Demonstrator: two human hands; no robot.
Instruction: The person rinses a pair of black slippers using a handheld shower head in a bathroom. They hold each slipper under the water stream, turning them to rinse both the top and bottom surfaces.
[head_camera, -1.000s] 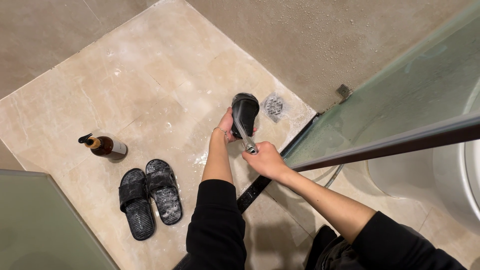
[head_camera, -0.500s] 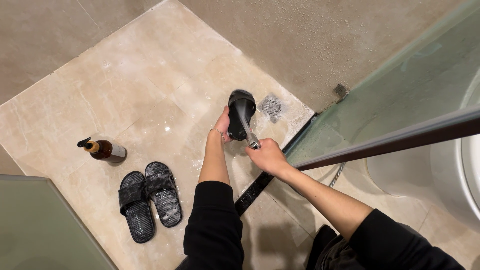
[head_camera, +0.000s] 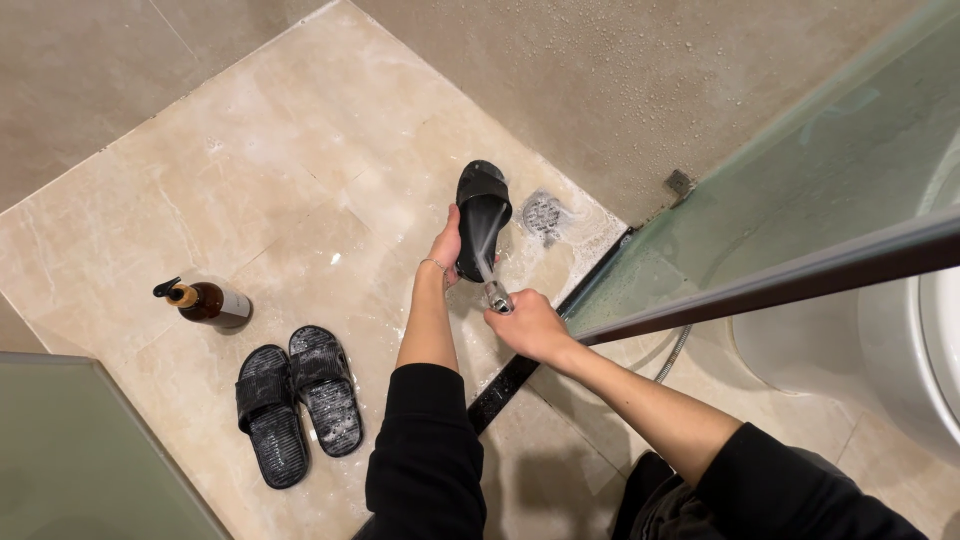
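Marble-look beige tiles cover the shower floor (head_camera: 250, 170), wet and streaked with pale suds. At the left, a brown pump bottle (head_camera: 205, 302) lies on its side, well apart from the hands. Just right of it and nearer the person, a pair of black slippers (head_camera: 297, 398) lies side by side with the ribbed soles up, probably turned over so the grooves can drain. Further right, the left hand (head_camera: 447, 246) is closed around the edge of a black slipper (head_camera: 482, 215), fingers wrapped behind it and thumb on the near side, holding it up off the floor and tilted, it seems so that water can run off toward the drain. Below and to the right, the right hand (head_camera: 530, 325) is closed around a small metal spray nozzle (head_camera: 497, 297), aiming a thin jet up onto the held slipper. A round metal floor drain (head_camera: 543, 215) sits just right of that slipper, close to the wall. A flexible metal hose (head_camera: 676, 352) trails right behind a glass shower door (head_camera: 800, 190), and a white toilet (head_camera: 935, 330) shows at the far right edge.
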